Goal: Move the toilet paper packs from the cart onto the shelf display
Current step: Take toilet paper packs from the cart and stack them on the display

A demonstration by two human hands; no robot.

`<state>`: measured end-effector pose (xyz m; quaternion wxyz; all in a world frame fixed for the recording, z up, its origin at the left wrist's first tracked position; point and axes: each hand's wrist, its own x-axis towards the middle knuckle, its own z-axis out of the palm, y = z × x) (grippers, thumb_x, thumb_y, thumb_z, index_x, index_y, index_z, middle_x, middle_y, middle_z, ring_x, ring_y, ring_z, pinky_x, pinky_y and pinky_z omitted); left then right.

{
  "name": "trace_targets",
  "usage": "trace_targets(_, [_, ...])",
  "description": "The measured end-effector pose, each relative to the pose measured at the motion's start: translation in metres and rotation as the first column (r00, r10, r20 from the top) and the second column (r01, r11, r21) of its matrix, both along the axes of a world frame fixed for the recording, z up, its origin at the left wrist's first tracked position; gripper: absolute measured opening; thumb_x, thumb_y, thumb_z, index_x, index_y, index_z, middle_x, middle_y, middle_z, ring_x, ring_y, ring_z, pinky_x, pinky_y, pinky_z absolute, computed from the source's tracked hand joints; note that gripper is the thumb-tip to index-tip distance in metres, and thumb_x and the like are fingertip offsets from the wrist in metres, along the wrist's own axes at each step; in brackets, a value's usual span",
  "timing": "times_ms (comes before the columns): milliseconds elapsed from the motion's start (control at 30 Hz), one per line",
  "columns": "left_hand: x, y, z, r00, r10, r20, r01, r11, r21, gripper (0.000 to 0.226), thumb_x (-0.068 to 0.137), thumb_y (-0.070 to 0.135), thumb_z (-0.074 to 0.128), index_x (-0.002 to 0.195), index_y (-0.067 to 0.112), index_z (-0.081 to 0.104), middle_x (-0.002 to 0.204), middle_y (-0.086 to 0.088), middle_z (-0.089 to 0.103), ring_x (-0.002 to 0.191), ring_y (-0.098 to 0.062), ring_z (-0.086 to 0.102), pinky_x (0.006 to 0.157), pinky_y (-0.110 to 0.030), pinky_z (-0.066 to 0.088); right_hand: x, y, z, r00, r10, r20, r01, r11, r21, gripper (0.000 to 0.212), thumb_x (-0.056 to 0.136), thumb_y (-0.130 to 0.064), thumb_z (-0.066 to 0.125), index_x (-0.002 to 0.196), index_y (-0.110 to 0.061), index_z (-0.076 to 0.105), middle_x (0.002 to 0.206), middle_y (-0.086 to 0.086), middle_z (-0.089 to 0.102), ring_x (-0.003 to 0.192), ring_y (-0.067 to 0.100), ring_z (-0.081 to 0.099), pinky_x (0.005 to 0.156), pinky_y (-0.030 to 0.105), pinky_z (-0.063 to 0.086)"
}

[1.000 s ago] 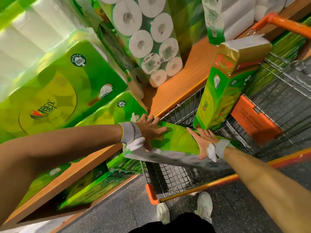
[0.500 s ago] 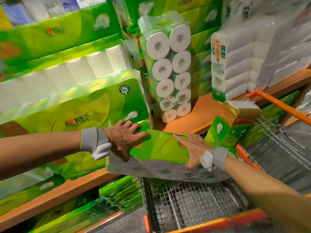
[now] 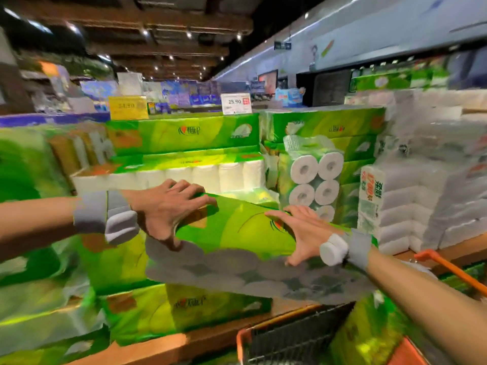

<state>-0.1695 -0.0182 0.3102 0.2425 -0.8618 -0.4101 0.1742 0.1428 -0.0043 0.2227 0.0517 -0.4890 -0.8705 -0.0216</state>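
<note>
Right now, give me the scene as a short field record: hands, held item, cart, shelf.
left hand: gripping the left end of the green pack
right hand: gripping its right end
held item: green pack, lifted above the cart, not yet on the shelf
cart: bottom right, orange-trimmed wire basket
shelf display: stacked green packs ahead
image: motion-blurred
</note>
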Motion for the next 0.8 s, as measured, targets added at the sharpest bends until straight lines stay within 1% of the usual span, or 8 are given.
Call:
trace_targets(67, [-0.022, -0.001, 0.025, 0.999, 0.014, 0.042, -0.016, 0.999, 0.044, 0.107, 0.055, 0.068, 0.06, 0.135, 0.039, -0.005, 0.144, -0.001, 0.018, 0.126, -0.024, 0.029, 0.102, -0.037, 0.03, -0.016, 0.008, 0.034, 0.999, 0.009, 0.032, -0.01, 0.999, 0.042, 0.115, 0.052, -0.062, 0.073, 0.144, -0.043, 0.008, 0.12, 0.007, 0.039, 0.11, 0.027, 0.039, 0.091, 0.036, 0.03])
trace_targets(200, [-0.063, -0.005, 0.066, 0.995, 0.042, 0.091, -0.051, 0.994, 0.099, 0.109, 0.051, 0.072, 0.051, 0.136, 0.037, -0.006, 0.144, 0.001, 0.016, 0.126, -0.022, 0.028, 0.104, -0.039, 0.029, -0.047, 0.021, 0.098, 0.994, 0.052, 0.091, -0.067, 0.985, 0.16, 0.115, 0.041, -0.076, 0.05, 0.144, -0.042, 0.013, 0.115, 0.006, 0.043, 0.103, 0.025, 0.041, 0.089, 0.038, 0.033])
trace_targets(300, [-0.087, -0.006, 0.086, 0.984, 0.033, 0.174, -0.051, 0.993, 0.102, 0.103, 0.05, 0.078, 0.045, 0.133, 0.042, -0.004, 0.142, 0.005, 0.019, 0.121, -0.019, 0.029, 0.102, -0.038, 0.03, -0.063, 0.026, 0.134, 0.989, 0.099, 0.106, -0.119, 0.973, 0.2, 0.114, 0.042, -0.078, 0.05, 0.144, -0.041, 0.016, 0.118, 0.005, 0.045, 0.1, 0.021, 0.04, 0.087, 0.036, 0.032])
trace_targets(433, [-0.126, -0.01, 0.114, 0.957, 0.028, 0.287, -0.056, 0.994, 0.09, 0.094, 0.052, 0.081, 0.047, 0.128, 0.05, 0.001, 0.141, 0.009, 0.021, 0.11, -0.009, 0.024, 0.094, -0.031, 0.027, -0.095, 0.034, 0.177, 0.979, 0.158, 0.133, -0.185, 0.956, 0.227, 0.113, 0.044, -0.08, 0.051, 0.144, -0.041, 0.015, 0.11, 0.002, 0.044, 0.096, 0.02, 0.041, 0.085, 0.037, 0.033])
trace_targets(533, [-0.145, -0.012, 0.129, 0.948, 0.008, 0.32, -0.054, 0.989, 0.137, 0.092, 0.051, 0.081, 0.047, 0.128, 0.049, 0.008, 0.139, 0.005, 0.026, 0.11, -0.011, 0.029, 0.092, -0.032, 0.03, -0.114, 0.044, 0.198, 0.97, 0.176, 0.17, -0.217, 0.938, 0.27, 0.114, 0.043, -0.084, 0.051, 0.143, -0.042, 0.015, 0.11, 0.007, 0.047, 0.096, 0.023, 0.044, 0.086, 0.041, 0.036])
trace_targets(633, [-0.156, -0.014, 0.138, 0.947, -0.016, 0.32, -0.06, 0.972, 0.225, 0.095, 0.05, 0.08, 0.047, 0.129, 0.043, 0.011, 0.138, -0.001, 0.029, 0.114, -0.019, 0.034, 0.095, -0.038, 0.033, -0.128, 0.053, 0.213, 0.962, 0.18, 0.203, -0.241, 0.912, 0.333, 0.125, 0.034, -0.096, 0.041, 0.143, -0.04, 0.016, 0.11, 0.01, 0.048, 0.095, 0.024, 0.043, 0.087, 0.043, 0.036])
trace_targets(700, [-0.164, -0.015, 0.142, 0.953, -0.007, 0.301, -0.08, 0.958, 0.274, 0.096, 0.05, 0.081, 0.045, 0.13, 0.04, 0.011, 0.139, -0.002, 0.028, 0.116, -0.021, 0.033, 0.096, -0.039, 0.033, -0.14, 0.059, 0.22, 0.958, 0.158, 0.241, -0.242, 0.893, 0.378, 0.129, 0.031, -0.093, 0.042, 0.145, -0.038, 0.018, 0.112, 0.011, 0.047, 0.093, 0.021, 0.04, 0.085, 0.041, 0.034])
trace_targets(800, [-0.178, -0.011, 0.141, 0.962, 0.02, 0.273, -0.125, 0.919, 0.374, 0.097, 0.05, 0.083, 0.04, 0.131, 0.035, 0.012, 0.141, -0.005, 0.025, 0.118, -0.024, 0.031, 0.094, -0.04, 0.03, -0.159, 0.071, 0.23, 0.956, 0.103, 0.276, -0.227, 0.853, 0.469, 0.125, 0.034, -0.087, 0.042, 0.146, -0.038, 0.016, 0.122, 0.014, 0.045, 0.099, 0.027, 0.044, 0.092, 0.045, 0.034])
